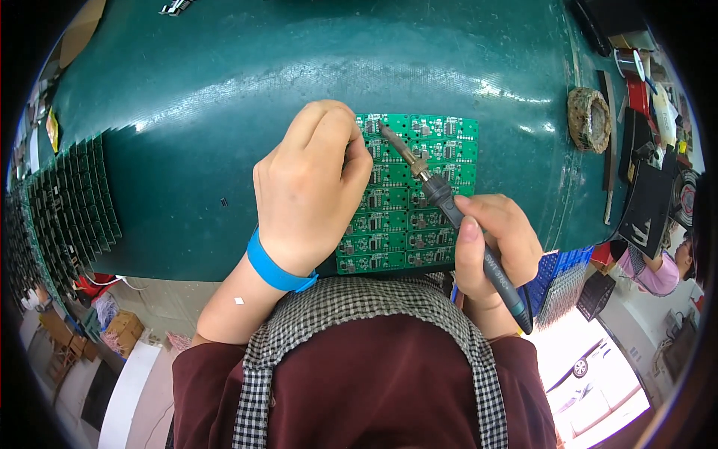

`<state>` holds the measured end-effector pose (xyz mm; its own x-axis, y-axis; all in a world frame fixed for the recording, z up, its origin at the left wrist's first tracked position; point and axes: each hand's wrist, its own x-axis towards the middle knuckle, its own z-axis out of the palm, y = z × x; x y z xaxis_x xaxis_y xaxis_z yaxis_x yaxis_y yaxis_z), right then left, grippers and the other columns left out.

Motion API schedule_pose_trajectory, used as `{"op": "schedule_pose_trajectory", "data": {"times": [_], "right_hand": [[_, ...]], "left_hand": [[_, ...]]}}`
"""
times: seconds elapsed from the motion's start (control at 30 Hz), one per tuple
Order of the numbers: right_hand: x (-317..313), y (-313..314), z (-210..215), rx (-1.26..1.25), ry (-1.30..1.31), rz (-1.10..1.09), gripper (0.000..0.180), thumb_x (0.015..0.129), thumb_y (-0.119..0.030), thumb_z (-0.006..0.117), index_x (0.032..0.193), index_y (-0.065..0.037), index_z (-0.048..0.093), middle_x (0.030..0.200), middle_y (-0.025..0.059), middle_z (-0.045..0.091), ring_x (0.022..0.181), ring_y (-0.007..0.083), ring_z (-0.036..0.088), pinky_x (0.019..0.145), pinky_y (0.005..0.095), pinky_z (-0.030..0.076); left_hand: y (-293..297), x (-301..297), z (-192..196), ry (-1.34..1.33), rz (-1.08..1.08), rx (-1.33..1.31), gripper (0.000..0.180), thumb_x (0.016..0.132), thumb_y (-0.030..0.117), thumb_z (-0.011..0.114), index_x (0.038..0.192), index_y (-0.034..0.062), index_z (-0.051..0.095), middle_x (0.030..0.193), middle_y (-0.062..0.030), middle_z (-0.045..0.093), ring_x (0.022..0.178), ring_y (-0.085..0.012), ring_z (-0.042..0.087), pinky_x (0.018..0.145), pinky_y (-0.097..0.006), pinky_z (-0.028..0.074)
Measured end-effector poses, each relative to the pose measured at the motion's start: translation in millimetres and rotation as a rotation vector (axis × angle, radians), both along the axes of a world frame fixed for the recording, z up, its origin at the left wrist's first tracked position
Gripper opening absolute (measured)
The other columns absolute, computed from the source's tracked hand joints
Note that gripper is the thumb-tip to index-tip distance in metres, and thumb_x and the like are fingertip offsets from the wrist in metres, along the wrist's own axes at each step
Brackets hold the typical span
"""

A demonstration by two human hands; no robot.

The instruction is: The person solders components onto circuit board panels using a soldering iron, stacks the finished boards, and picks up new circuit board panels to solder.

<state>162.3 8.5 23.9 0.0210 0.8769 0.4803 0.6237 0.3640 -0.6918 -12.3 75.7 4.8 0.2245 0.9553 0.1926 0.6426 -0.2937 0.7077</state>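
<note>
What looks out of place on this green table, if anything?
One small black part lies alone on the green table, left of the left hand, apart from the panel of circuit boards. It looks stray; I see nothing spilled.

We note a maroon shirt (389,382), its sleeves (203,378) ending near the elbows. Over it we find a black-and-white checked apron (359,303) with matching shoulder straps (253,400). At the left hand's (303,187) wrist we record a blue band (271,266) with a clasp (306,283); on that forearm (224,318), a small white diamond-shaped mark (239,301).
</note>
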Motion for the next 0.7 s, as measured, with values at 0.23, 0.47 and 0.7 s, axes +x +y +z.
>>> {"op": "schedule_pose_trajectory", "data": {"times": [0.23, 0.47, 0.7], "right_hand": [[-1.6, -7.1, 0.2, 0.006, -0.001, 0.053, 0.014, 0.07, 0.001, 0.065, 0.083, 0.005, 0.063, 0.067, 0.0128, 0.063, 0.053, 0.0221, 0.062, 0.046, 0.028, 0.049], [0.0, -10.0, 0.9, 0.044, -0.008, 0.05, 0.013, 0.071, 0.001, 0.063, 0.084, 0.005, 0.062, 0.067, 0.0125, 0.063, 0.053, 0.0224, 0.062, 0.047, 0.0292, 0.05], [3.0, -14.7, 1.0, 0.053, -0.004, 0.076, 0.01, 0.073, 0.0, 0.062, 0.082, 0.005, 0.062, 0.064, 0.011, 0.061, 0.05, 0.0212, 0.06, 0.044, 0.0288, 0.048]], "left_hand": [[-2.5, -1.5, 1.8, 0.045, -0.05, 0.012, 0.01, 0.075, -0.001, 0.064, 0.083, 0.0033, 0.06, 0.096, -0.0077, 0.061, 0.076, -0.0219, 0.061, 0.062, -0.029, 0.048], [-3.2, -3.3, 3.6, 0.03, -0.075, 0.034, 0.009, 0.076, 0.0, 0.065, 0.084, 0.0035, 0.06, 0.096, -0.0068, 0.06, 0.072, -0.0202, 0.059, 0.059, -0.029, 0.046], [-13.2, -8.5, 9.4, 0.008, -0.085, 0.023, 0.013, 0.074, -0.003, 0.064, 0.084, 0.0016, 0.056, 0.094, -0.0102, 0.057, 0.074, -0.0285, 0.06, 0.064, -0.036, 0.049]]}}
